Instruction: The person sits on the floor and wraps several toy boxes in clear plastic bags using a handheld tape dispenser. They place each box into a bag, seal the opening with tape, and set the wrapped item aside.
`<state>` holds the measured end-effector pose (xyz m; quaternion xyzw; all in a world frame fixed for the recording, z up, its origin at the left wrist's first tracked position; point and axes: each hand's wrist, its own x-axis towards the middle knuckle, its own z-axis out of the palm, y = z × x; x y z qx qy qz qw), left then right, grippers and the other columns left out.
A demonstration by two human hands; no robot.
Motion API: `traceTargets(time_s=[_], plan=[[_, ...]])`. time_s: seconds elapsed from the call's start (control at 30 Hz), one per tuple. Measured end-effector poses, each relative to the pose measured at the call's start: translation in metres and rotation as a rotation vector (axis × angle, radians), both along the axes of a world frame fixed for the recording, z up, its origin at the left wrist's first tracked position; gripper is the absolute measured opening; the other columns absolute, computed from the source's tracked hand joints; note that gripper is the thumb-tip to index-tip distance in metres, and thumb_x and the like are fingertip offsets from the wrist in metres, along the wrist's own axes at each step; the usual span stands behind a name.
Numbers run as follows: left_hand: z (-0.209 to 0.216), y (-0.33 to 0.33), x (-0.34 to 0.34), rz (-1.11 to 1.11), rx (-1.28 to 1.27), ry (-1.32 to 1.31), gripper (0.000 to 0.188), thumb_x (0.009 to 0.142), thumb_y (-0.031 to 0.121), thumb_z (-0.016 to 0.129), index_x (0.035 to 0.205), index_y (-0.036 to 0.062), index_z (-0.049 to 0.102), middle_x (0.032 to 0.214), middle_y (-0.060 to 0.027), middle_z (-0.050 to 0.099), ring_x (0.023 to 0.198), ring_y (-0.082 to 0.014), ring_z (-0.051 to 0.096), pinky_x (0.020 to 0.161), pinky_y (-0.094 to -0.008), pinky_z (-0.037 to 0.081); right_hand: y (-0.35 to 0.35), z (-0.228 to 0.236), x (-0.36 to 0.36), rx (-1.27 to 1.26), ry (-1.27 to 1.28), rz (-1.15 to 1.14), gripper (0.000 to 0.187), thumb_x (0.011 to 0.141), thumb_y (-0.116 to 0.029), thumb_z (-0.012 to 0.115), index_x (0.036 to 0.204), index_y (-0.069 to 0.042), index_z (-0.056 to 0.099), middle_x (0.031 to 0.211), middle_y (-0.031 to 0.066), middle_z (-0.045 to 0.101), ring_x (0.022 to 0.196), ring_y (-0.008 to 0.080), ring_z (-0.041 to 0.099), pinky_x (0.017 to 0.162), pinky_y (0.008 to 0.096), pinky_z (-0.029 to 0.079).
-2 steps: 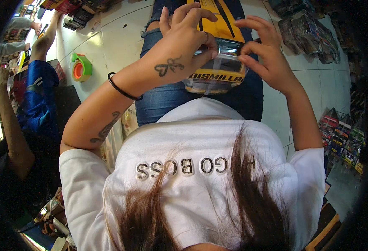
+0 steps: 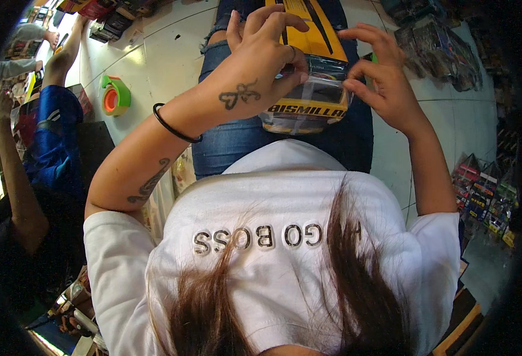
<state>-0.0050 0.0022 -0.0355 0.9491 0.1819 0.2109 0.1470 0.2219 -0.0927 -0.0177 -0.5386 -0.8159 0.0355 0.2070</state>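
A yellow and black box (image 2: pixel 314 40) with a clear plastic covering rests on my lap, across my jeans. My left hand (image 2: pixel 270 50) lies over its left side, with thumb and forefinger closed at the clear film (image 2: pixel 317 85). At the box's right edge is my right hand (image 2: pixel 379 74); its thumb and forefinger come together at the film, while the other fingers are bent and raised. What exactly the fingertips pinch is hard to make out. A small green patch (image 2: pixel 374 58) shows behind the right fingers.
On the tiled floor to my left stands a green tape dispenser (image 2: pixel 116 96) with an orange core. Another person's arm and blue garment (image 2: pixel 59 130) are at the far left. Plastic-wrapped packages (image 2: pixel 439 50) lie at the upper right, colourful packs (image 2: pixel 483 199) lower down.
My right hand has shifted slightly to the right, and a green patch now shows behind its fingers. The left hand stays in place.
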Motion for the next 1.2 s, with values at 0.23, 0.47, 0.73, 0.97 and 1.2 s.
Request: traceTargets(time_s=[0.23,0.47,0.73,0.97,1.2], plan=[[0.0,0.003,-0.001,-0.006,0.037,0.019,0.019,0.077,0.022,0.07,0.094,0.0131,0.069,0.13,-0.0076,0.046,0.133,-0.0307,0.027,0.111,-0.0502,0.013,-0.008,-0.022,-0.024,0.079,0.095,-0.102,0.014,0.075,-0.026,0.072,0.078,-0.013,0.067,0.134,0.0026,0.045,0.127,0.0278,0.034,0.104,0.0441,0.022],[0.009,0.017,-0.025,-0.007,0.092,0.115,0.027,0.076,0.029,0.069,0.095,0.0104,0.066,0.128,-0.0102,0.044,0.131,-0.0342,0.029,0.106,-0.0598,0.015,-0.009,-0.036,-0.019,-0.04,0.355,-0.214,0.01,0.076,-0.019,0.072,0.076,-0.01,0.069,0.133,0.0054,0.047,0.126,0.0264,0.036,0.104,0.0415,0.028],[-0.018,0.013,-0.024,-0.425,0.539,0.112,0.074,0.068,0.061,0.058,0.127,0.0166,0.056,0.129,0.0018,0.053,0.125,-0.0178,0.044,0.111,-0.05,0.024,-0.013,-0.036,-0.028,0.062,0.274,-0.26,0.012,0.071,-0.019,0.075,0.069,-0.01,0.068,0.127,0.0064,0.05,0.119,0.0285,0.04,0.101,0.0411,0.031],[-0.041,0.022,-0.018,-0.427,0.635,-0.043,0.078,0.064,0.061,0.062,0.125,0.0134,0.056,0.124,0.003,0.053,0.12,-0.0143,0.046,0.11,-0.0486,0.028,-0.013,-0.076,-0.015,-0.028,1.057,-0.304,0.043,0.088,-0.036,0.058,0.122,-0.01,0.052,0.132,0.0091,0.046,0.124,0.0231,0.041,0.103,0.0378,0.031],[-0.024,0.042,0.032,-0.406,0.634,-0.383,0.069,0.057,0.053,0.07,0.106,0.0042,0.066,0.11,-0.007,0.061,0.104,-0.025,0.056,0.093,-0.0398,0.044,0.01,-0.069,-0.022,-0.499,1.779,-0.474,0.066,0.092,-0.06,0.032,0.13,-0.008,0.047,0.122,0.0134,0.056,0.114,0.0251,0.054,0.097,0.0394,0.042]])
